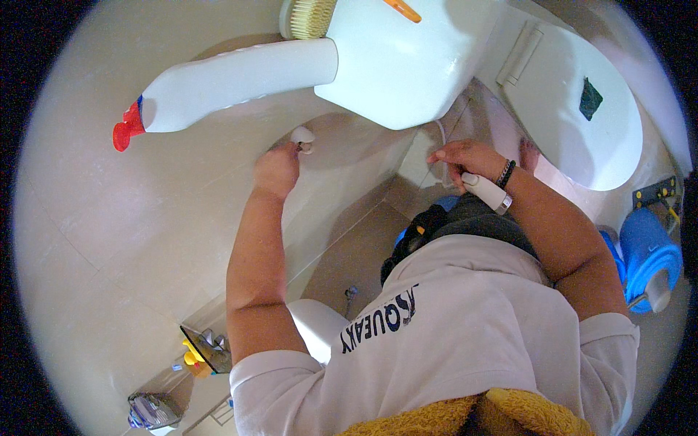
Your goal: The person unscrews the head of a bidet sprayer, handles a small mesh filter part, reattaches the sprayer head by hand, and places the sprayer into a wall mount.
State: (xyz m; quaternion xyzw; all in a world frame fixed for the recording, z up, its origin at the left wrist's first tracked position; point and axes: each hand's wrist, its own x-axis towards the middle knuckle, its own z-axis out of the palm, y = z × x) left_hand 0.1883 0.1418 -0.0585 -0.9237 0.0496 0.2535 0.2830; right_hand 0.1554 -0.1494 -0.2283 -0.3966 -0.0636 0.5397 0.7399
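Observation:
My left hand [276, 171] reaches to the tiled wall and pinches a small white valve knob [302, 136] below the toilet tank [396, 69]. My right hand [465, 156] is closed around a white spray handle [487, 191] with a grey end, which lies under my wrist. A thin white hose [442, 142] hangs beside that hand. A dark bead bracelet [505, 173] sits on my right wrist. On top of the tank lies a white bottle with a red cap [233, 76].
The white toilet lid [574, 94] is at the upper right, and a bristle brush [309, 18] rests on the tank. A blue container [647, 254] stands at the right. A dark rack with a yellow item [200, 352] is at the lower left. A yellow towel [465, 418] hangs at my front.

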